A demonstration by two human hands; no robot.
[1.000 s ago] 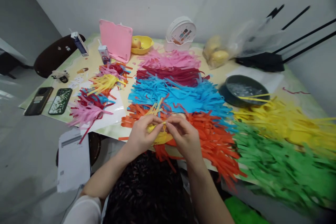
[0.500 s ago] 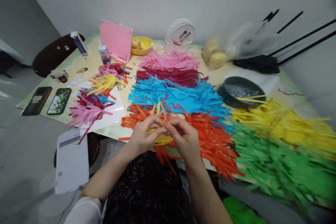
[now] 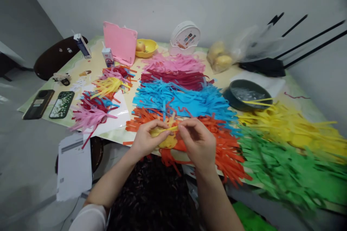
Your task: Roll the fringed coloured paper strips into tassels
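Both hands meet over the orange fringed paper (image 3: 222, 144) near the table's front edge. My left hand (image 3: 148, 139) is closed, its thumb and fingertips pinching a piece of yellow paper (image 3: 168, 140). The fingertips of my right hand (image 3: 197, 142) are closed on the end of a thin yellow strip of it, stretched between the hands. Yellow ends hang below the fingers. Blue fringed paper (image 3: 187, 101) lies just beyond, with dark red (image 3: 173, 79) and pink fringe (image 3: 173, 63) behind it.
Finished-looking multicoloured tassels (image 3: 92, 113) and two phones (image 3: 61, 104) lie left. A pink stand (image 3: 120, 43), yellow bowl (image 3: 151, 48) and white round holder (image 3: 185, 38) stand at the back. Right are a dark bowl (image 3: 233, 97), yellow fringe (image 3: 298, 130) and green fringe (image 3: 295, 168).
My right hand has moved slightly right, away from my left hand. A yellow strip now shows stretched between the fingertips, which were close together before.
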